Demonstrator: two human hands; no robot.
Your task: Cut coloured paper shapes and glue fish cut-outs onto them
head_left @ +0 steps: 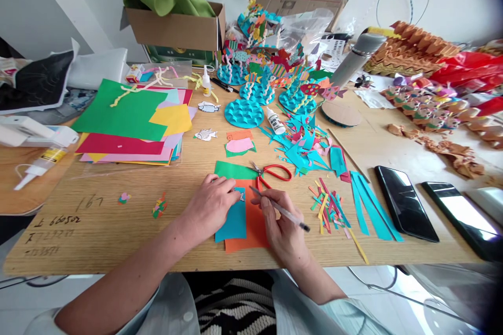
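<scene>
My left hand (212, 199), fingers bent and close together, presses a small paper fish cutout (242, 196) onto a blue paper piece (231, 222). Most of the cutout is hidden under the fingertips. Beneath the blue piece lies an orange sheet (257, 227), with a green paper piece (236, 169) just beyond. In my right hand (281, 222) is a pen (288, 213), its tip beside the fish cutout. Red-handled scissors (277, 171) rest right behind my right hand. Two white fish cutouts (206, 134) and a pink fish shape (239, 145) lie farther back.
Coloured sheets (126, 115) are stacked on the left. Blue scraps (302, 146) and thin paper strips (332, 204) lie to the right, near two phones (406, 201). A glue bottle (275, 121), blue bumpy discs (243, 113) and a grey flask (357, 57) stand behind.
</scene>
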